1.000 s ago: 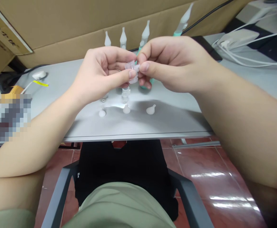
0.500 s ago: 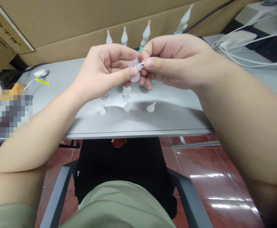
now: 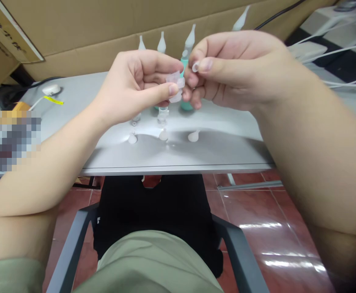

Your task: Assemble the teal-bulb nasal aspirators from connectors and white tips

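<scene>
Between its thumb and fingers, my left hand (image 3: 135,87) pinches a translucent plastic fitting (image 3: 174,76) above the table. My right hand (image 3: 239,73) is closed just to the right, with a small translucent tip (image 3: 195,66) between thumb and index finger; its round open end faces me. A gap separates the two pieces. Behind the hands stands a teal bottle (image 3: 184,65) topped by a white tapered nozzle (image 3: 190,38). Two more white nozzles, one at left (image 3: 161,42) and one at far right (image 3: 241,19), rise behind my hands, their lower parts covered.
On the grey table (image 3: 227,152) lie a white teardrop-shaped piece (image 3: 193,136), two similar pieces (image 3: 132,138) and clear fittings (image 3: 162,117). A white mouse-like object (image 3: 51,90) is at left, white cables (image 3: 343,61) at right. A cardboard wall (image 3: 89,36) backs the table.
My right hand has moved up and right, drawing the small tip away from the fitting in my left hand. The left hand stays nearly in place.
</scene>
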A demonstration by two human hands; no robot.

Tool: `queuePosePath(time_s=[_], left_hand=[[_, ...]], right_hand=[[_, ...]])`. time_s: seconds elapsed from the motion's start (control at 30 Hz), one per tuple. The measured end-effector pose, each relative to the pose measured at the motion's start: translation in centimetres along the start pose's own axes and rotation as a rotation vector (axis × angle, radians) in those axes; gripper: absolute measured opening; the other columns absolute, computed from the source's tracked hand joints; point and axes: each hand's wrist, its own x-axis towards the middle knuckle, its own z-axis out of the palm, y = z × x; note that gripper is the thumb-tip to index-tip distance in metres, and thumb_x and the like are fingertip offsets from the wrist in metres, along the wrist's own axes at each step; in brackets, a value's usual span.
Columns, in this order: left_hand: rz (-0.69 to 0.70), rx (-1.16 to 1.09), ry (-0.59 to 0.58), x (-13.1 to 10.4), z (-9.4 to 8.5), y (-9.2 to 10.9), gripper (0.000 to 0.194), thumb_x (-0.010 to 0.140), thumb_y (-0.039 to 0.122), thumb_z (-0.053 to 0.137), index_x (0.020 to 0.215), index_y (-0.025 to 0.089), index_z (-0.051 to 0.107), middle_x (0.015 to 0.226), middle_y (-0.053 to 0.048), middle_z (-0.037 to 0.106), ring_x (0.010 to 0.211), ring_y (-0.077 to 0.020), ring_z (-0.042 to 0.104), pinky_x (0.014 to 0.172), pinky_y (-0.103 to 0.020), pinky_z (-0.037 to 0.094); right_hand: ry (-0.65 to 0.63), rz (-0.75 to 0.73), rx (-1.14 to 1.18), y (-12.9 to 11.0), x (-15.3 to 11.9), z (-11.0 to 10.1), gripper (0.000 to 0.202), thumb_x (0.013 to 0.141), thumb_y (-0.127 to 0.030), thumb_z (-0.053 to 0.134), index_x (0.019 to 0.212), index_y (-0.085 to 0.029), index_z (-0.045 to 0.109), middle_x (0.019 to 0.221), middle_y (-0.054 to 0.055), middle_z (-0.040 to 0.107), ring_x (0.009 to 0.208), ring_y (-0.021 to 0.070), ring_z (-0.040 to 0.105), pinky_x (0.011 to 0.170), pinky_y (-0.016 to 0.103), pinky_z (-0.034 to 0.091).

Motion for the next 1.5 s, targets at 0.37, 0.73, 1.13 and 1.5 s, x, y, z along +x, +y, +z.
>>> queuePosePath(time_s=[0.37, 0.73, 1.13, 1.5], left_hand=[[0.202, 0.363, -0.002, -0.1, -0.4, -0.9, 0.039, 0.080, 0.048, 0.095, 0.112, 0.028, 0.094, 0.103, -0.007, 0.090, 0.099, -0.0315, 0.093, 0.091, -0.050, 0.075], [0.375, 0.230, -0.091, 1.6, -1.6, -3.7, 0.033, 0.077, 0.033, 0.103, 0.109, 0.036, 0.100, 0.104, -0.008, 0.092, 0.099, -0.0392, 0.092, 0.085, -0.058, 0.076], [0.349, 0.268, -0.044, 1.0, -1.5, -3.4, 0.036, 0.072, 0.032, 0.102, 0.107, 0.035, 0.102, 0.108, -0.009, 0.093, 0.106, -0.0380, 0.092, 0.082, -0.053, 0.075], [0.241, 0.376, 0.069, 0.2, -0.1, -2.4, 0.077, 0.079, 0.020, 0.108, 0.155, 0.022, 0.095, 0.098, -0.002, 0.092, 0.091, -0.0280, 0.092, 0.087, -0.046, 0.078]], right_hand=[[-0.160, 0.440, -0.952, -4.0, -1.6, -1.4, 0.016, 0.100, -0.007, 0.088, 0.096, -0.023, 0.090, 0.081, -0.006, 0.080, 0.072, 0.0113, 0.068, 0.073, 0.033, 0.052], [-0.265, 0.425, -1.021, -2.2, -1.0, -1.0, 0.009, 0.101, -0.018, 0.095, 0.105, -0.026, 0.095, 0.090, -0.005, 0.086, 0.086, 0.0204, 0.079, 0.089, 0.041, 0.057], [-0.026, 0.273, -0.828, -3.3, -1.8, 0.0, 0.003, 0.103, -0.031, 0.100, 0.101, -0.030, 0.098, 0.085, -0.002, 0.084, 0.076, 0.0188, 0.073, 0.077, 0.040, 0.054], [0.152, -0.116, -0.419, -0.4, -1.5, 1.9, 0.016, 0.091, -0.039, 0.110, 0.101, -0.033, 0.099, 0.103, 0.002, 0.089, 0.087, 0.0211, 0.076, 0.083, 0.042, 0.061]])
